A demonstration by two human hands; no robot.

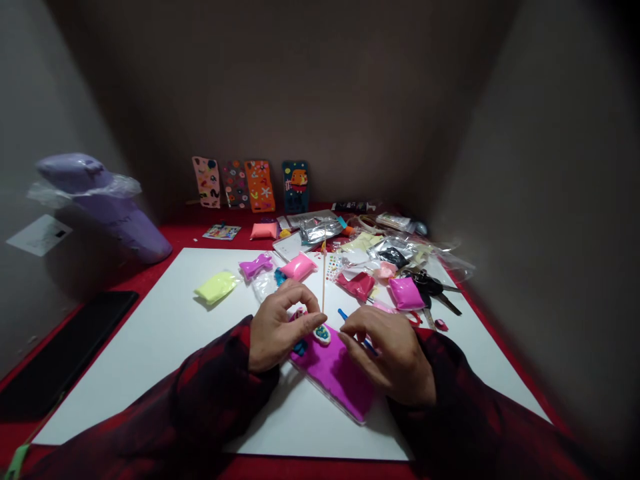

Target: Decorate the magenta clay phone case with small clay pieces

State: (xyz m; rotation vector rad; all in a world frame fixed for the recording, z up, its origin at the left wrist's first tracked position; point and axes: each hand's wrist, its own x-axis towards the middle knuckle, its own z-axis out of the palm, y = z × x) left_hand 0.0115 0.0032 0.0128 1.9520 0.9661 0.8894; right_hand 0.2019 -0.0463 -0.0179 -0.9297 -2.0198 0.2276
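Below me lies a phone case (345,377) covered in bright magenta clay. On its upper part sits a small white-edged oval (323,334) with teal bits inside, beside darker blue clay (300,347). My left hand (285,327) is closed over that end, thumb and forefinger pinched at the lower end of a thin wooden stick (324,283). My right hand (387,350) hovers over the case's right side, fingers curled around a slim blue rod-like tool (343,315). Thumb and forefinger nearly meet; whether they pinch anything tiny is unclear.
A white board (165,333) covers the red cloth. Clay packets, including yellow (218,287) and pink (299,267), lie beyond my hands. Scissors (431,285) rest at right. Decorated cases (259,186) lean on the back wall; a purple bag (107,207) stands left.
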